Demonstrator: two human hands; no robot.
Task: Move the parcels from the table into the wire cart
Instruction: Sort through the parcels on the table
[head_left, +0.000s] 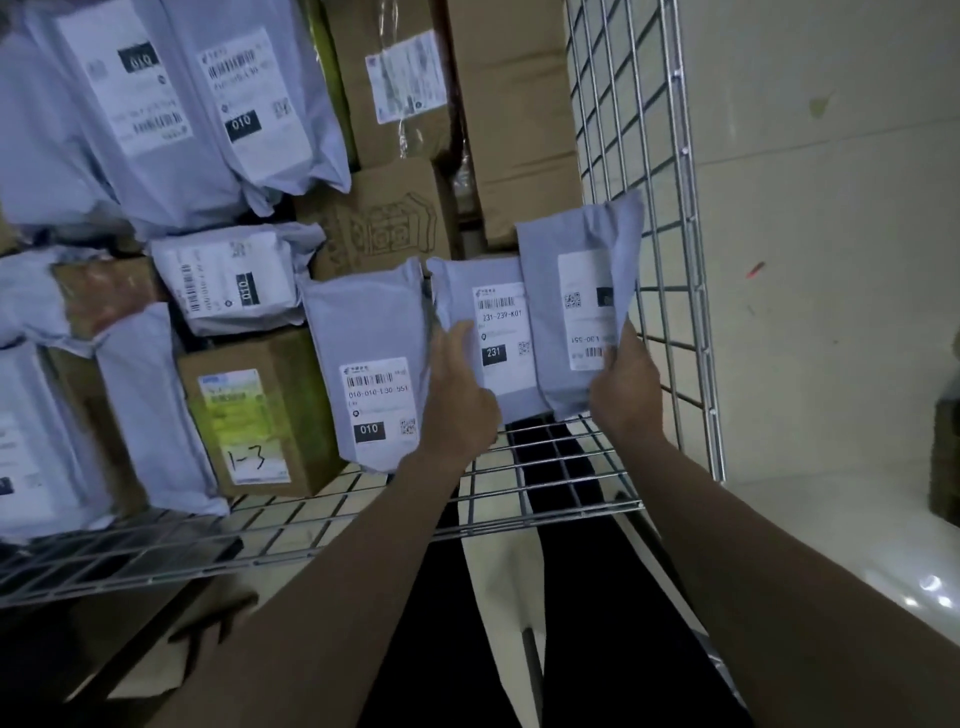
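The room was dim. A pale wall (831, 208) stood to the right, plain and slightly scuffed, with a small greenish mark (820, 106) high up and a short red mark (754, 269) lower down. Below it, a light glossy floor (857, 545) caught a few bright glints.

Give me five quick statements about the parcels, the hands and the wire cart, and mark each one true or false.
1. The right hand grips the grey bag nearest the cart's side mesh. True.
2. The left hand hangs free, touching nothing. False: it rests against the parcel labelled 231.
3. The box marked 1-3 is cardboard. True.
4. The wire cart holds only grey bags. False: cardboard boxes are in it too.
5. The 231 parcel lies on the floor. False: it stands inside the cart.
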